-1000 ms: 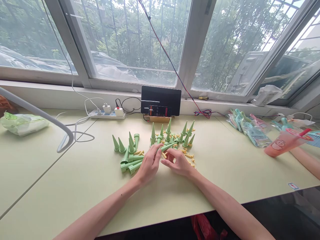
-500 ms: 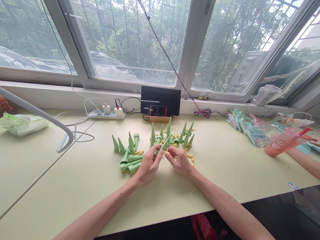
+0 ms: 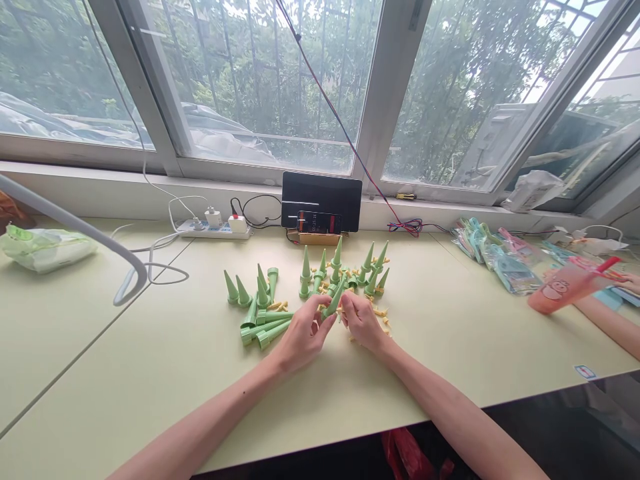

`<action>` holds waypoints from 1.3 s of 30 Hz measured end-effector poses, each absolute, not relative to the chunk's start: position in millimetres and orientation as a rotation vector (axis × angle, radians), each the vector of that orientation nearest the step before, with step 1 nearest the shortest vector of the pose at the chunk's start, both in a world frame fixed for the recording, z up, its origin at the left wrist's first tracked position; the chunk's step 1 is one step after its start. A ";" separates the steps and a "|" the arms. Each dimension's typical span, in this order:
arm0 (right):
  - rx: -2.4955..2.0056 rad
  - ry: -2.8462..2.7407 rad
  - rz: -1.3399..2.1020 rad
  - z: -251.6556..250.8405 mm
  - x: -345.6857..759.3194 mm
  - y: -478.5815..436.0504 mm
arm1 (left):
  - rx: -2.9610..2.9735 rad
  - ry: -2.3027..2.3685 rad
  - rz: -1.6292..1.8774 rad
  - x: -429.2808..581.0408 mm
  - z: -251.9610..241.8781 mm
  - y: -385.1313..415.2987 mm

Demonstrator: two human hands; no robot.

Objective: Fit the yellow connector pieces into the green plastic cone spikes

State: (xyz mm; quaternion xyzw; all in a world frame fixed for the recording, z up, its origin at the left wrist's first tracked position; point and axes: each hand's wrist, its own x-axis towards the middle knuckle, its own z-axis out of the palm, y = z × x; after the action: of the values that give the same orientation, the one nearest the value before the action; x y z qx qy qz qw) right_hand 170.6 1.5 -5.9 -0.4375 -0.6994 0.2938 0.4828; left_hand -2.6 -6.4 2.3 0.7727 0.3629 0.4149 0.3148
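Observation:
My left hand (image 3: 304, 337) is closed around a green plastic plant watering spike (image 3: 335, 300), its pointed end tilted up to the right. Close beside it, my right hand (image 3: 365, 323) is closed in a pinch at the spike's side, on a small yellow valve (image 3: 341, 309) mostly hidden by the fingers. Several green spikes (image 3: 263, 293) stand or lie to the left of my left hand. More upright spikes (image 3: 367, 260) are grouped beyond both hands. Loose yellow valves (image 3: 383, 313) are scattered to the right of my right hand.
A tablet (image 3: 322, 193) with a phone (image 3: 320, 222) before it leans at the window. A power strip (image 3: 220, 230) and a grey curved bar (image 3: 90, 230) are on the left. To the right are bagged items (image 3: 515, 267), a pink drink cup (image 3: 557, 290) and another person's arm (image 3: 607, 325).
The spike in my left hand has shifted slightly down and right. My right hand has turned, its fingers curling more tightly beside the spike.

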 end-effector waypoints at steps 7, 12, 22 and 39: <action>-1.078 -1.721 0.714 -10.0 171.1 3.5 | 2.105 0.909 1.095 -2.5 -2.3 -6.7; -1.084 -1.736 0.695 -11.3 171.0 4.1 | 2.115 0.899 1.050 -1.5 -1.9 -7.9; -1.089 -1.759 0.590 -14.6 171.0 5.9 | 2.118 0.921 1.052 -2.3 -0.8 -5.5; -1.068 -1.783 0.551 -12.5 171.1 6.5 | 2.215 0.928 0.990 -2.9 2.5 -4.5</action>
State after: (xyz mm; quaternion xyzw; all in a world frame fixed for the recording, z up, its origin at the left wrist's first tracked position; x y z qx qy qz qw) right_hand 171.1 6.5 -12.5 -0.4369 -0.7295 0.2253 0.4756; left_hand -2.9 -4.5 2.5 0.8213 0.3443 0.3672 0.2687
